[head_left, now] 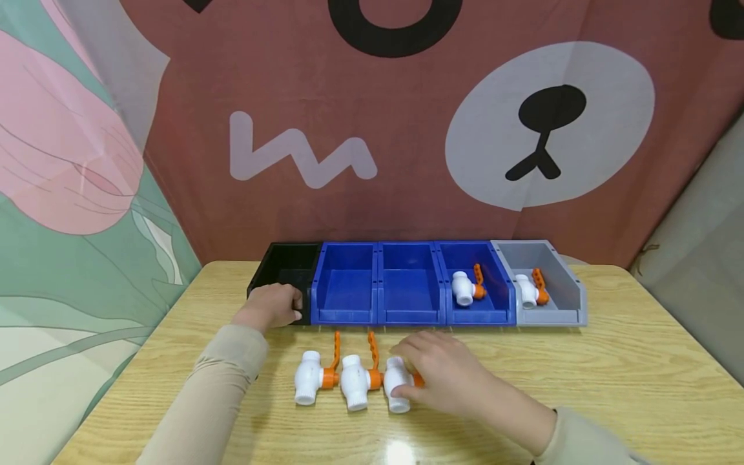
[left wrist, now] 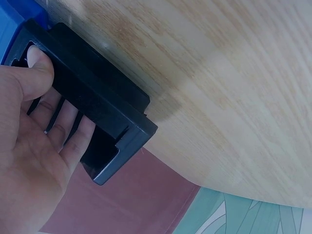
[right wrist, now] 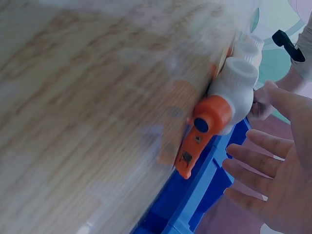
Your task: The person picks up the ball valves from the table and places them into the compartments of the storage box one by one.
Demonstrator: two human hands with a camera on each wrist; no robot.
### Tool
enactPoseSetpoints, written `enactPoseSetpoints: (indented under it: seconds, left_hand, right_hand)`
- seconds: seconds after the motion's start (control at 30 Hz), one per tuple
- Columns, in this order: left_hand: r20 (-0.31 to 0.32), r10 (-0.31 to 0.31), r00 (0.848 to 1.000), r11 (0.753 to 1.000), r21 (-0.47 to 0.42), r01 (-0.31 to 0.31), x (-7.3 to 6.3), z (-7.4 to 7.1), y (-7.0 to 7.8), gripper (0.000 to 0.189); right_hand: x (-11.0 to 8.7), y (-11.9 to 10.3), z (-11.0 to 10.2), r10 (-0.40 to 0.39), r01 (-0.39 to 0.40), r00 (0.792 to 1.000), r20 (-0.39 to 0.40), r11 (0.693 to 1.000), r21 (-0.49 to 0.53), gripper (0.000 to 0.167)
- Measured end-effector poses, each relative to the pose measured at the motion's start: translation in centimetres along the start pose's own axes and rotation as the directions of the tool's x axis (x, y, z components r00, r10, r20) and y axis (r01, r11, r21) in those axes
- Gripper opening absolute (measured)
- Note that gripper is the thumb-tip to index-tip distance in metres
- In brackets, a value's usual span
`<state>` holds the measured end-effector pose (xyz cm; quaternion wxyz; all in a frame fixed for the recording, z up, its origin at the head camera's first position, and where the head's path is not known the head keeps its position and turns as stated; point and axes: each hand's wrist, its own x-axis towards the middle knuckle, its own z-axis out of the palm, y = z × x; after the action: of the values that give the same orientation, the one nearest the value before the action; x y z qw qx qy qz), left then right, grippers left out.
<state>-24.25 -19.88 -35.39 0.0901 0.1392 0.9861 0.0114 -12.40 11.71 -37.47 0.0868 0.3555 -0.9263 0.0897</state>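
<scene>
My left hand [head_left: 271, 305] grips the front rim of the black bin [left wrist: 92, 87], its thumb on one side and fingers on the other. In front of the bins, 3 white ball valves with orange handles lie in a row: the left valve [head_left: 308, 379], the middle valve [head_left: 354, 382] and the right valve [head_left: 397, 387]. My right hand [right wrist: 273, 170] hovers at the right valve with fingers spread and holds nothing. In the head view the hand hides that valve's handle; the right wrist view shows its orange handle [right wrist: 192, 148].
Right of the black bin are two empty blue bins [head_left: 349, 316], a third blue bin [head_left: 479, 316] holding a valve [head_left: 463, 289], and a grey bin [head_left: 549, 316] holding another valve [head_left: 526, 292]. All stand on a wooden table [head_left: 628, 361] before a printed curtain [head_left: 407, 161].
</scene>
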Motion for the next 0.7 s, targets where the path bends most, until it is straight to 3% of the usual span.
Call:
enactPoseSetpoints:
  seconds: [0.2, 0.47, 0.7]
  left_hand:
    - [0.003, 0.002, 1.000, 1.000, 0.004, -0.002, 0.03, 0.10, -0.15, 0.006]
    - [0.000, 0.004, 1.000, 1.000, 0.001, -0.004, 0.01, 0.05, -0.17, 0.006]
    - [-0.010, 0.006, 1.000, 1.000, -0.005, -0.006, 0.09, 0.15, -0.23, 0.006]
  right_hand:
    - [0.10, -0.36, 0.56, 0.004, -0.004, 0.999, 0.032, 1.000, 0.001, 0.063]
    - [0.07, -0.76, 0.80, 0.038, -0.039, 0.989, 0.144, 0.999, 0.007, 0.085]
    - [0.10, -0.82, 1.04, 0.028, -0.028, 0.987, 0.157, 1.000, 0.001, 0.086]
